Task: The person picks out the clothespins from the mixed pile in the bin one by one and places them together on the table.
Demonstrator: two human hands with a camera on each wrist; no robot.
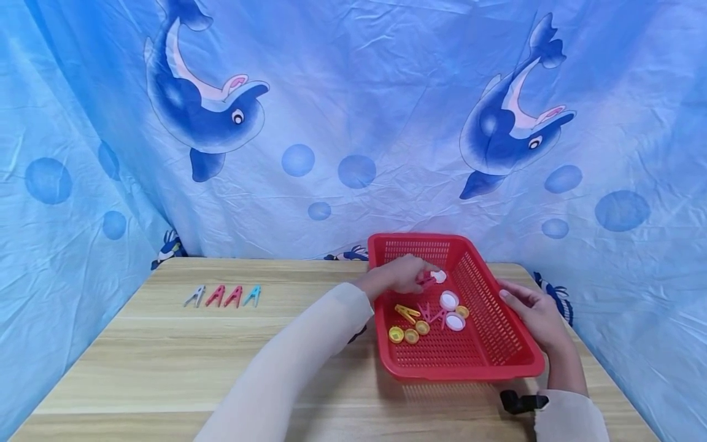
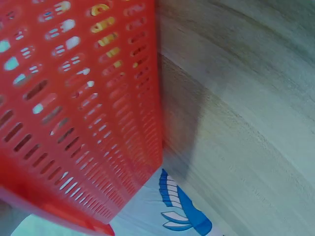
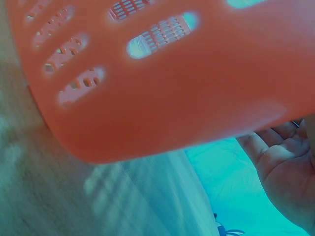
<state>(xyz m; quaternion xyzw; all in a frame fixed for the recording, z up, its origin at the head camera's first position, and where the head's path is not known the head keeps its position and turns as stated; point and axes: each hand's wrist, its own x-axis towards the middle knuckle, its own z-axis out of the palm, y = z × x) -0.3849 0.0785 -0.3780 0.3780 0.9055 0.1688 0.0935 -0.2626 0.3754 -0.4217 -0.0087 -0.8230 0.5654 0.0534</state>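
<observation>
A red plastic basket (image 1: 458, 370) with slotted walls is on the right of the table. My right hand (image 1: 538, 316) grips its right rim, thumb on top; the right wrist view shows curled fingers beside the outer wall. Reaching over the left rim, my left hand (image 1: 405, 274) is inside the basket, fingers at a pink clothespin (image 1: 427, 282) beside a white cap (image 1: 439, 277). I cannot tell whether it pinches the clothespin. Nearer me in the basket lie a yellow clothespin (image 1: 407, 314), pink clothespins (image 1: 424, 311), white caps (image 1: 455, 321) and several yellow caps (image 1: 411, 336).
On the left of the wooden table (image 1: 182, 356) stands a row of clothespins: a grey one (image 1: 195, 296), two red ones (image 1: 234, 297) and a light blue one (image 1: 253, 295). A blue dolphin-print cloth (image 1: 331, 110) hangs behind and along both sides of the table.
</observation>
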